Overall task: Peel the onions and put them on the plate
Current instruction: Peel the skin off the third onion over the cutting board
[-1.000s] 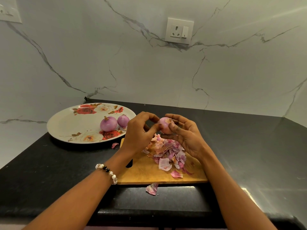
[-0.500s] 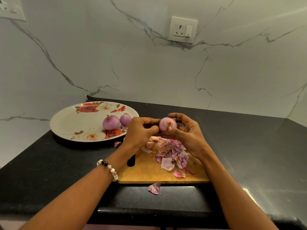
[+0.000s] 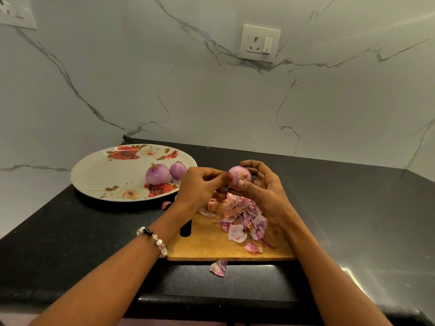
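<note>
My right hand [image 3: 266,191] grips a small pink onion [image 3: 239,176] above the wooden cutting board [image 3: 211,245], thumb pressed on its front. My left hand [image 3: 200,184] is beside it with curled fingers, its fingertips pinching at the onion's left side. A pile of onion skins [image 3: 240,212] lies on the board under both hands. Two peeled purple onions [image 3: 157,174] [image 3: 177,170] sit on the white flowered plate [image 3: 101,175] to the left.
The board lies on a black counter [image 3: 353,220] against a white marble wall with a socket [image 3: 259,43]. Loose skin pieces lie on the counter in front of the board [image 3: 219,268] and near the plate [image 3: 166,204].
The onion has been turned a little in my right hand. My left hand's fingers have shifted along the onion's left side. The view has tilted slightly.
</note>
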Demonstrator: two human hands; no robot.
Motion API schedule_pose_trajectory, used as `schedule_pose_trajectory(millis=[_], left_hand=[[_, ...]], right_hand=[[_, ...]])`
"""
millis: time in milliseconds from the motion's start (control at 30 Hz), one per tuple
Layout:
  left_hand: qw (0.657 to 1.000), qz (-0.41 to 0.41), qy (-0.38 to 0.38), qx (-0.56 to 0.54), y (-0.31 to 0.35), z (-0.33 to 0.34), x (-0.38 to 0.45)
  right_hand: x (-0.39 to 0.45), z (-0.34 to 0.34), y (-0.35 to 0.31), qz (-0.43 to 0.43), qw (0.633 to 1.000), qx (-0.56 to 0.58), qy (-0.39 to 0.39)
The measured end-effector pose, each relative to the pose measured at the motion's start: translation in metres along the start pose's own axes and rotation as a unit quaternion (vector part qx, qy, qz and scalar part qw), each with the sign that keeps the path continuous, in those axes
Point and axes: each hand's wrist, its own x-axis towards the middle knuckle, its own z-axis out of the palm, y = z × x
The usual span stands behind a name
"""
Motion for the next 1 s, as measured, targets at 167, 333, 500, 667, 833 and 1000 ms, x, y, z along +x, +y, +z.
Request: schedule_pose_trajectory(millis=[167, 333, 500, 667, 833, 1000], left_hand=[[0.999, 0.012, 0.013, 0.045, -0.0023, -0.004, 0.001], [0.999, 0.017, 0.015, 0.03, 0.002, -0.0038, -0.0006], [0.999, 0.026, 0.001, 0.047, 0.0003, -0.0024, -0.0007], [0.996, 0.04, -0.008, 0.083, -0.0029, -0.0006, 0.0005], [0.987, 0.08, -0.002, 0.138, -0.0034, -0.0013, 0.0004], [0.98, 0.144, 0.03, 0.134, -0.0034, -0.002, 0.0018]], right_hand=[[0.0007, 0.0, 0.0008, -0.014, 0.999, -0.036, -0.004], [-0.0008, 0.0018, -0.0028, 0.013, 0.999, 0.037, 0.012], [0.0019, 0.001, -0.0068, 0.024, 0.99, 0.136, 0.021], [0.0043, -0.0001, -0.0072, 0.032, 0.979, 0.197, 0.049], [0.006, -0.0038, -0.0064, 0.047, 0.97, 0.228, 0.069], [0.0045, -0.0007, -0.0079, 0.05, 0.978, 0.196, 0.043]])
